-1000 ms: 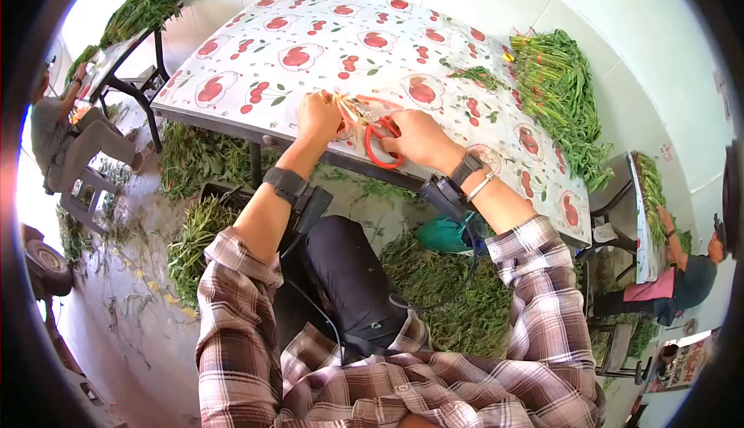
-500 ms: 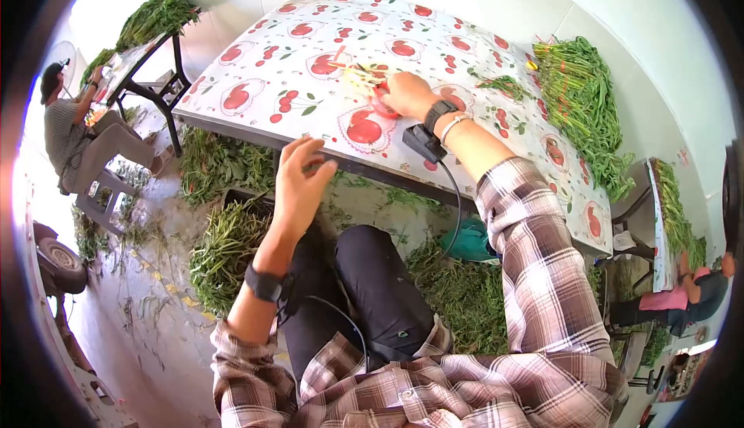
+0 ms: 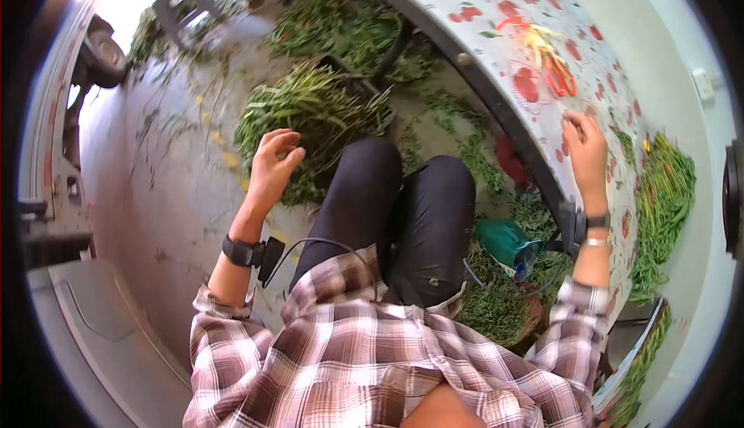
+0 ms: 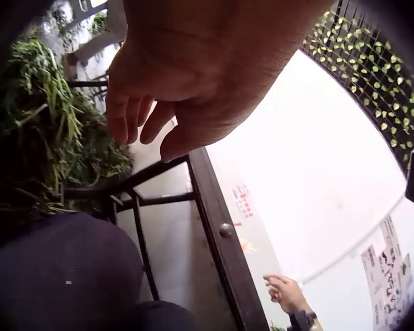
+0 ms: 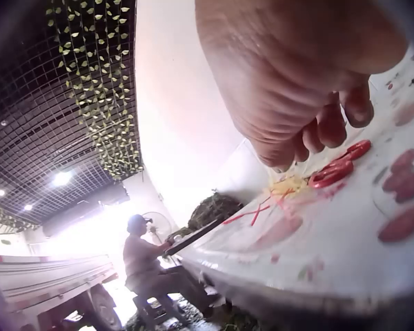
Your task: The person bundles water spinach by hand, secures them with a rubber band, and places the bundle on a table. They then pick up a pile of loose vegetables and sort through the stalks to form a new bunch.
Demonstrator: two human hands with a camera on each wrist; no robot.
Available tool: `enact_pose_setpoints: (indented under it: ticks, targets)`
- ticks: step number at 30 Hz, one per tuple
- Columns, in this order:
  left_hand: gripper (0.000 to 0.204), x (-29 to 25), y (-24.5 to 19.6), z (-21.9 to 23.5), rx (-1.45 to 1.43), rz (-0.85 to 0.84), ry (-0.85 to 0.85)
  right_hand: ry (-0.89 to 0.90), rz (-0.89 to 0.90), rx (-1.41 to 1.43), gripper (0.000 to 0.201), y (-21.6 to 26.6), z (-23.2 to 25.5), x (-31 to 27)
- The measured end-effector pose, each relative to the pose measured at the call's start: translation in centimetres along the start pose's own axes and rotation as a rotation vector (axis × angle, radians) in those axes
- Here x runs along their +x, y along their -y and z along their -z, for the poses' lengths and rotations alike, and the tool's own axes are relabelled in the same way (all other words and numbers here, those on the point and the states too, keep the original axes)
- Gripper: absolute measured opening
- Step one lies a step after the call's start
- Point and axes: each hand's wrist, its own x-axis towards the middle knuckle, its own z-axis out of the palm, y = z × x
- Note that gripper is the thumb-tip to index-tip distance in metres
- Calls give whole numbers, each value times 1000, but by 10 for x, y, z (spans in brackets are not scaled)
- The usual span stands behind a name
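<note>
My left hand (image 3: 273,166) hangs in the air beside a heap of cut green stems (image 3: 310,110), fingers loosely bent around nothing. In the left wrist view the same hand (image 4: 193,83) has its fingers drooping, with nothing in them. Over the table's near edge, my right hand (image 3: 587,153) is empty, its fingers relaxed. Beyond it, red-handled scissors (image 3: 559,77) lie on the cherry-patterned tablecloth (image 3: 496,48), against a small pile of pale yellow and red strips (image 3: 539,39). The right wrist view shows the red handles (image 5: 331,174) beneath the right hand (image 5: 297,76).
Bundled greens (image 3: 663,211) lie along the table's far right side. A teal bag (image 3: 504,243) and more greens (image 3: 496,308) are on the floor below. A seated person (image 5: 148,258) works at another table. A truck (image 5: 48,283) stands at the left in the right wrist view.
The right hand has let go of the scissors and drawn back toward the table edge. The left hand has moved off the table, out beside the stem heap. The head view has swung down and left.
</note>
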Motion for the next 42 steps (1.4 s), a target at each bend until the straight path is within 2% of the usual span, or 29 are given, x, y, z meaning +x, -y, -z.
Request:
enact_pose_setpoints:
  ticks: [3, 6, 7, 9, 12, 17, 20, 22, 23, 27, 29, 32, 33, 34, 35, 36, 38, 39, 41, 42]
  targets:
    - [30, -14, 19, 21, 65, 74, -76, -71, 77, -116, 14, 8, -7, -40]
    - [30, -22, 38, 38, 48, 110, -105, -88, -7, -140, 15, -8, -15, -56]
    - [30, -25, 41, 42, 47, 123, -126, -91, -14, -141, 15, -11, -18, -59]
    - [30, -29, 49, 52, 50, 136, -142, -240, 103, -265, 15, -17, -26, -57]
    - [29, -33, 63, 70, 26, 89, -203, -272, 111, -366, 14, -21, -35, -56]
    - [27, -53, 60, 112, -6, 19, -303, -300, 129, -392, 15, -30, -36, -53]
    - [27, -77, 50, 139, 77, 23, -353, -326, 120, -412, 16, -35, -38, -50]
    - [27, -92, 47, 159, 209, -45, -433, -346, 123, -424, 16, -35, -39, -49]
    - [27, -101, 44, 170, 211, -41, -413, -347, 121, -423, 16, -35, -40, -49]
    - [28, -137, 32, 209, 157, -6, -563, -299, 25, -418, 18, -25, -39, -55]
    - [29, -150, 32, 213, 168, -3, -637, -380, 258, -229, 22, 6, -51, -59]
    - [31, -160, 28, 210, 100, 35, -578, -191, 703, -65, 28, 101, -82, -76]
    - [31, -161, 27, 208, 112, 31, -574, -77, 885, 103, 32, 124, -102, -84]
    - [31, -160, 26, 206, 86, 7, -553, 36, 926, 241, 36, 148, -126, -101]
    - [31, -158, 23, 203, 57, -17, -533, 157, 1010, 233, 37, 163, -147, -119]
    - [31, -158, 15, 200, 65, -18, -544, 315, 1031, 138, 37, 169, -169, -140]
    - [31, -162, 6, 197, 79, -7, -557, 561, 1164, 136, 33, 132, -238, -166]
    - [31, -160, 2, 198, 98, 8, -566, 557, 1163, 131, 33, 128, -234, -152]
    - [30, -157, 3, 198, 87, 15, -566, 380, 900, -94, 30, 106, -218, -102]
    - [30, -162, 6, 198, 91, 37, -552, 323, 594, -231, 30, 83, -218, -83]
